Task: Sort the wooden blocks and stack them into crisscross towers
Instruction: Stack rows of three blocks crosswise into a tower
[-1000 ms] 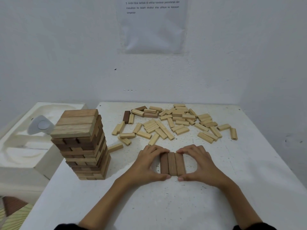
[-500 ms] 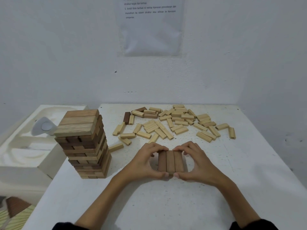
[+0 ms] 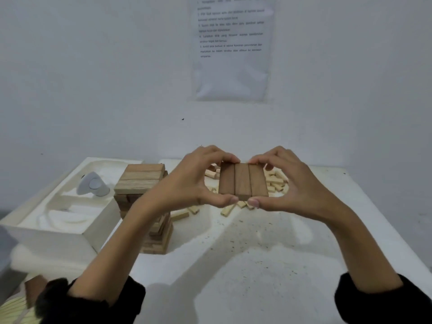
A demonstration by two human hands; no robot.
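Three dark blocks [image 3: 243, 181] held as a row between left hand [image 3: 194, 181] and right hand [image 3: 292, 183], both pinching, above table [image 3: 257, 253]. Risk: uneven squeeze drops the middle block; left forearm, close beside tower [image 3: 140, 181], could topple it.

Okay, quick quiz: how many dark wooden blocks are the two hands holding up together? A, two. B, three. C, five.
B: three dark blocks sit side by side, pinched between the left hand and the right hand, held above the table.
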